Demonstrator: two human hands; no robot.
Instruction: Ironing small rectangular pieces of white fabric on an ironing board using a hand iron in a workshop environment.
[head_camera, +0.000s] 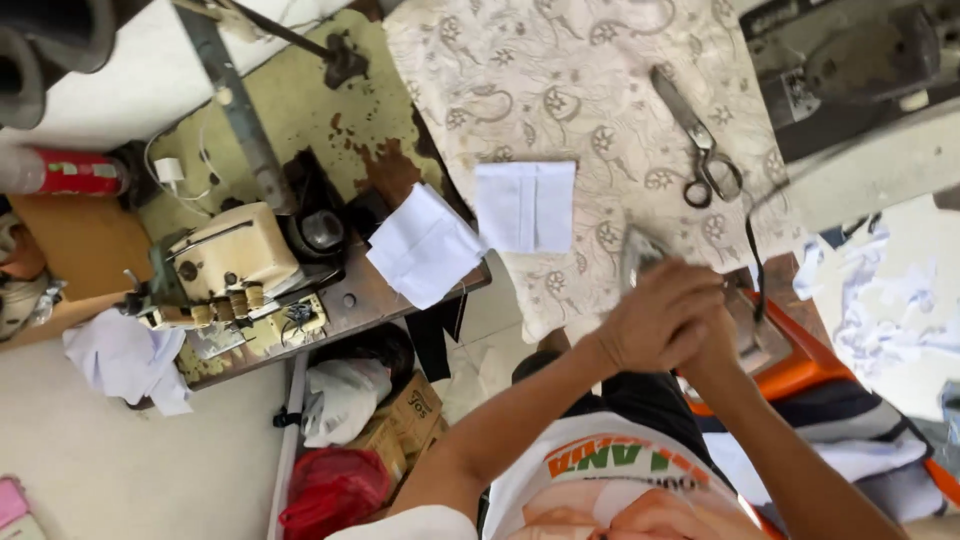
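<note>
Down at the near edge of the patterned cloth (560, 90), both hands are clasped together; the left hand (650, 320) wraps over the right hand (715, 335), fingers curled tight, and whether they grip anything between them I cannot tell; a blurred grey shape (640, 250) shows just above the knuckles, touching the cloth. Beyond them a folded white fabric piece (525, 205) lies flat on the cloth, and a second white piece (425, 245) lies just beside it on the worn desk (300, 110), overhanging the edge; scissors (700, 145) rest on the cloth, well apart from the hands; a cream overlock sewing machine (230, 255) stands on the desk to the left; an orange object (800, 365) sits under the right wrist.
</note>
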